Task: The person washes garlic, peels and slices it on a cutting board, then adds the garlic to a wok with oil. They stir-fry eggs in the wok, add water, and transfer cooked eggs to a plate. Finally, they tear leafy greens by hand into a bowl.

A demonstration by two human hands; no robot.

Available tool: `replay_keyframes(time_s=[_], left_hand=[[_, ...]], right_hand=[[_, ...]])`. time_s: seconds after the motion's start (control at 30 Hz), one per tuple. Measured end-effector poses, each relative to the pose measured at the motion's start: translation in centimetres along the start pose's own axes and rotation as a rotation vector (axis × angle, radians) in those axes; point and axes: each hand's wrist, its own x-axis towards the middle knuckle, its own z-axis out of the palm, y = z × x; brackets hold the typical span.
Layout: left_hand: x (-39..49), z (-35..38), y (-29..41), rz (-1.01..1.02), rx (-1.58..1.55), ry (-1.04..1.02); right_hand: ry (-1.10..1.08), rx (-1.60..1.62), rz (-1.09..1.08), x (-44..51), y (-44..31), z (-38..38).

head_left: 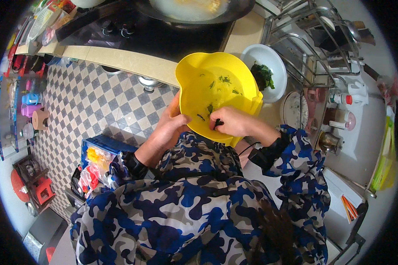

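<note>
A yellow plastic basin (199,82) is tilted in front of my body, near the counter's edge. My left hand (172,121) grips its rim on the left, thumb over the edge and fingers hidden behind the wall. Inside the basin, my right hand (232,122) has its fingers curled around some dark green leaves (218,123). Several scraps of chopped greens (225,79) cling to the basin's inner wall. Just beyond the basin on the right, a white bowl (278,78) holds a clump of dark leafy greens (262,77).
A wok (245,7) with cloudy liquid sits on the black cooktop (146,36), its handle pointing left. A metal dish rack (318,43) stands at the right. On the tiled floor are a blue crate (99,140) with bags and a metal pot lid (149,82).
</note>
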Motion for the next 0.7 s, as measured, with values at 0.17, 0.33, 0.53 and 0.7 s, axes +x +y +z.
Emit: replay_keyframes(time_s=[0.17,0.33,0.53,0.7], left_hand=[[0.1,0.2,0.3,0.002,-0.022,0.022],[0.2,0.2,0.3,-0.005,0.025,0.041],[0.4,-0.2,-0.1,-0.005,-0.005,0.036],[0.4,-0.3,-0.4,-0.008,-0.033,0.077]], right_hand=[[0.309,0.163,-0.047,-1.4,0.3,-0.8],[0.621,0.248,-0.067,-2.6,1.8,-3.3],[0.969,0.522,-0.159,-3.7,6.6,-5.9],[1.345,-0.116,0.129,-1.6,14.7,-7.2]])
